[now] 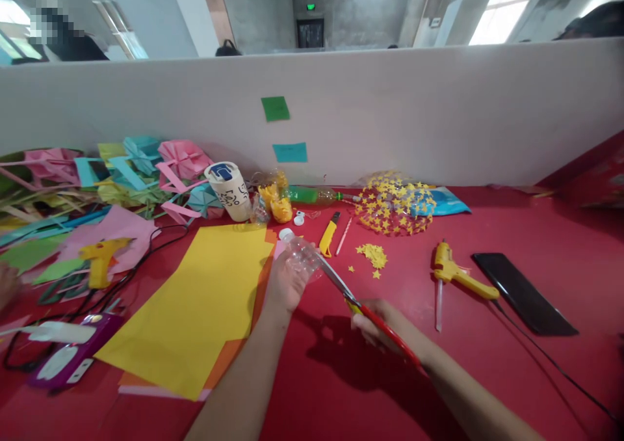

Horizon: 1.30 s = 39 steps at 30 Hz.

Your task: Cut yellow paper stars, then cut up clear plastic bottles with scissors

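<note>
My left hand (287, 283) is closed around a clear plastic bottle top (303, 257) with a white cap. Its cut lower rim faces my right hand. In my right hand (377, 324) is a pair of scissors (341, 283) with red and yellow handles, its blades pointing up and left to the bottle's edge. Whether the blades grip the plastic I cannot tell. Just beyond lie a yellow utility knife (330, 234), a striped straw (344, 236) and a small pile of yellow paper stars (374, 255).
Yellow paper sheets (209, 285) lie left of my arm. A glue gun (453, 272) and a black phone-like slab (524, 291) are at right. Another glue gun (100, 259), a purple power strip (73, 350) and folded paper flowers (180, 158) fill the left. A white partition (390, 109) stands behind.
</note>
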### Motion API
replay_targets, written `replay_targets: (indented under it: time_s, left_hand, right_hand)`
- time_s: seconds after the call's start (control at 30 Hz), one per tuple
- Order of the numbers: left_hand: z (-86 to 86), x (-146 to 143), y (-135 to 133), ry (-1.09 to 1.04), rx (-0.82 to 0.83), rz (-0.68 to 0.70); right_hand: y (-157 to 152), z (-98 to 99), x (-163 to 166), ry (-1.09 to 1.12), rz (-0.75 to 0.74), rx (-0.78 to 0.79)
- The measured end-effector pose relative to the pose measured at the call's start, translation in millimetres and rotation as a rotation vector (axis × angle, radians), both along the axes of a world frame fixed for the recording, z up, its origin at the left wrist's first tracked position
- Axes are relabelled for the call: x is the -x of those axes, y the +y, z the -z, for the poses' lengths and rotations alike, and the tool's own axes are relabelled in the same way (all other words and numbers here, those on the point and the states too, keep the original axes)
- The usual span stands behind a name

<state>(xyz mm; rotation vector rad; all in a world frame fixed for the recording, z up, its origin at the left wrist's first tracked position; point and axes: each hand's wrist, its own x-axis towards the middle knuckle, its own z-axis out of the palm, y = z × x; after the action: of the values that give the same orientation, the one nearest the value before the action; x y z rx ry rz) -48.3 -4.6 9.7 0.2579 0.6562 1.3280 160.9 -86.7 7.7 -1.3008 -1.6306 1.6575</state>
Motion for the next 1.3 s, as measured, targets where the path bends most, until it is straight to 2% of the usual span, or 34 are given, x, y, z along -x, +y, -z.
replay_targets:
  time_s: [0.1,0.33,0.53,0.7,0.9,1.3]
  left_hand:
    - [-1.8,0,-1,-0.005,-0.007,-0.051]
    - [1.4,1,3,-0.041,-0.024,-0.16]
    - [2.1,-6,0,0.019,-0.063,-0.141]
    - [1.0,-9,-2,0.011,-0.023,-0.127]
    - [2.0,-12,-3,0.045,0.008,-0.145]
    - [7.4,-13,-3,0.015,-0.061,-0.127]
  right_hand:
    - [-3,1.5,-1,-0.024,-0.031,0.038]
    - [-8,-11.5,-3,-0.11,-0.064,0.045]
    - [-10,-4.6,2,-0.02,-0.033,0.122]
    - [-12,0.2,3,0.031,-0.01,0.159]
    - [-10,-0.6,5,0.032,-0.012,0.181]
    - [-9,-1.8,7,0.015,0.002,0.204]
